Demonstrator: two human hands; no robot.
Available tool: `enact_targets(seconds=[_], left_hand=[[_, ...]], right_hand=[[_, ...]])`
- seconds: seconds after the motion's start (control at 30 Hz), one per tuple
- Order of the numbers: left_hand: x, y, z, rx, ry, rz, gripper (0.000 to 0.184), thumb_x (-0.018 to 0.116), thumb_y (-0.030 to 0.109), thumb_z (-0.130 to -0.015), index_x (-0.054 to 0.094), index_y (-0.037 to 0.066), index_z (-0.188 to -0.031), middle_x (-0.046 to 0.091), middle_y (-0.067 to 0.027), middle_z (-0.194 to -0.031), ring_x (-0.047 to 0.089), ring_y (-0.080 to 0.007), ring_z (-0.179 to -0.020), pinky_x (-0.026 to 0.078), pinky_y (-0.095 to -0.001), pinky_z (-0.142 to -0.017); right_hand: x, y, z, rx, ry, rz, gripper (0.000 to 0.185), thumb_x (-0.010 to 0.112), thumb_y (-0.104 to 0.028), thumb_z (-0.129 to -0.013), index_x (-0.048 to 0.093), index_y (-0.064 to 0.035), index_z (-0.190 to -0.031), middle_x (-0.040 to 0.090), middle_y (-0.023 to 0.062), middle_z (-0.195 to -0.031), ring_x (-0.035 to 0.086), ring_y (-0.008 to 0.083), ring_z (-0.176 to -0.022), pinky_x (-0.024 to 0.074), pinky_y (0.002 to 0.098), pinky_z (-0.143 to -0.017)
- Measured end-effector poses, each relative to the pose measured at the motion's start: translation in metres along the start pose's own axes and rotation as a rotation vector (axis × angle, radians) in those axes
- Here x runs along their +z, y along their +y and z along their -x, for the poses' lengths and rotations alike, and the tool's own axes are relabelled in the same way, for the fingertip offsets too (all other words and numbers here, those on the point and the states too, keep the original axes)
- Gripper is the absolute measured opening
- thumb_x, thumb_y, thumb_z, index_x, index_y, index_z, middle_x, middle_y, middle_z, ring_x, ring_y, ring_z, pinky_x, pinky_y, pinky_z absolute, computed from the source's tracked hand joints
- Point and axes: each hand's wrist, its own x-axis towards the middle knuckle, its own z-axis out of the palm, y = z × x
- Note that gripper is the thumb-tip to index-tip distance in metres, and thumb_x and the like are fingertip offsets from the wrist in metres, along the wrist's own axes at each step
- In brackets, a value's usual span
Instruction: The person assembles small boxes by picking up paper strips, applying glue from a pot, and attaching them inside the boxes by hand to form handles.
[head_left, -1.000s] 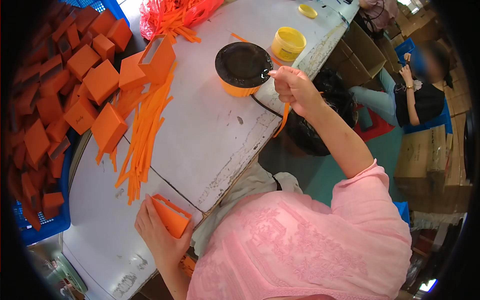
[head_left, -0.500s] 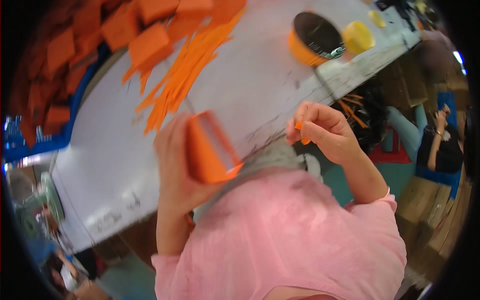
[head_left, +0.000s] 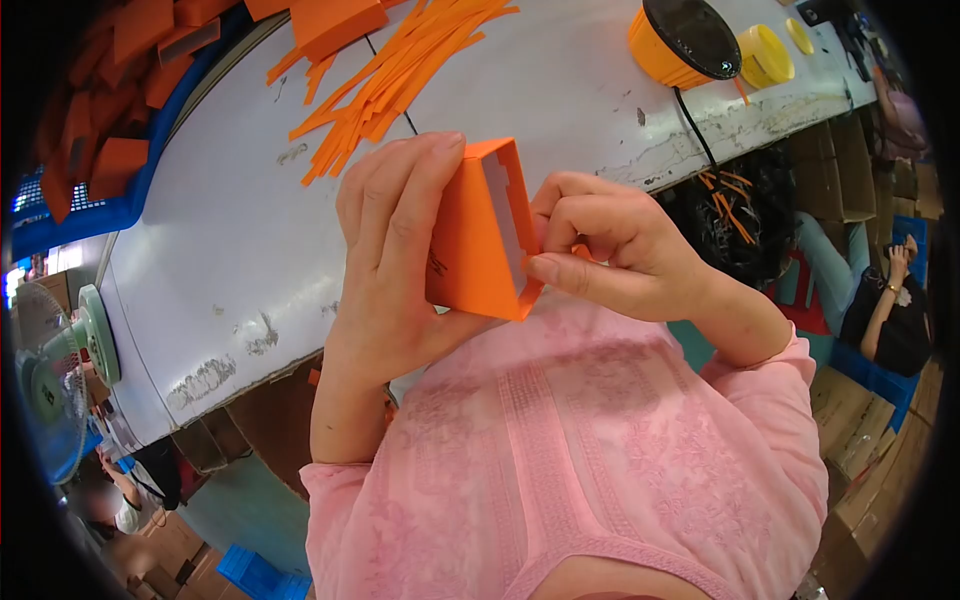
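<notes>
My left hand (head_left: 395, 230) is wrapped round an orange cardboard box (head_left: 470, 235), fingers over its far side and thumb beneath. The box is tilted, its open end with a pale inside facing right. At that open edge my right hand (head_left: 610, 245) is closed in a pinch, thumb and fingertips against the rim. A bit of orange strip (head_left: 581, 252) shows between its fingers; the rest of it is hidden. Beyond the box, a loose pile of orange strips (head_left: 400, 75) lies on the white table (head_left: 240, 210).
A blue crate (head_left: 135, 205) piled with orange boxes (head_left: 120, 165) stands at left. An orange pot with a dark top (head_left: 690, 40) and black cord and a yellow tub (head_left: 766, 55) sit at back right. Below the edge hangs a black bag (head_left: 715, 225). A green fan (head_left: 95, 335) stands far left.
The box has turned and risen in my left hand, its open end now towards the right. My right hand has moved left, from apart to touching the box's rim.
</notes>
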Motion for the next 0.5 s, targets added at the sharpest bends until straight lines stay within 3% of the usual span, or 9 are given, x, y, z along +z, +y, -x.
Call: enact_targets(seconds=[0.23, 0.33, 0.43, 0.5], left_hand=[[0.000, 0.008, 0.001, 0.037, 0.018, -0.125, 0.091, 0.090, 0.029, -0.061, 0.049, 0.004, -0.139, 0.053, -0.0124, -0.136, 0.051, -0.0329, -0.122, 0.035, -0.0481, -0.104], [-0.004, 0.013, 0.002, 0.040, 0.014, -0.190, 0.089, 0.089, 0.029, -0.062, 0.050, 0.004, -0.138, 0.054, -0.0121, -0.136, 0.051, -0.0321, -0.122, 0.034, -0.0483, -0.105], [-0.003, 0.017, 0.002, 0.056, 0.010, -0.227, 0.089, 0.089, 0.030, -0.062, 0.050, 0.005, -0.138, 0.054, -0.0123, -0.136, 0.052, -0.0316, -0.121, 0.033, -0.0481, -0.105], [-0.002, 0.019, 0.002, 0.098, 0.002, -0.252, 0.089, 0.089, 0.030, -0.063, 0.050, 0.005, -0.138, 0.054, -0.0126, -0.135, 0.052, -0.0314, -0.121, 0.033, -0.0479, -0.105]], right_hand=[[0.009, -0.007, 0.000, 0.009, 0.062, 0.083, 0.021, 0.070, -0.001, -0.085, 0.052, -0.0024, -0.074, 0.056, 0.0052, -0.087, 0.043, 0.0106, -0.063, 0.0346, 0.0256, -0.054], [0.012, -0.007, 0.000, -0.018, 0.104, 0.159, 0.020, 0.068, 0.003, -0.081, 0.050, -0.0024, -0.073, 0.056, 0.0065, -0.087, 0.047, 0.0114, -0.063, 0.0384, 0.0264, -0.054], [0.011, -0.013, -0.003, 0.217, 0.089, -0.055, 0.013, 0.067, -0.004, -0.083, 0.056, 0.0017, -0.079, 0.059, 0.0097, -0.077, 0.060, 0.0199, -0.064, 0.0505, 0.0318, -0.058], [0.012, -0.006, -0.009, 0.203, -0.038, 0.099, 0.013, 0.065, -0.010, -0.087, 0.062, 0.0026, -0.085, 0.061, 0.0081, -0.067, 0.059, 0.0203, -0.059, 0.0506, 0.0323, -0.058]])
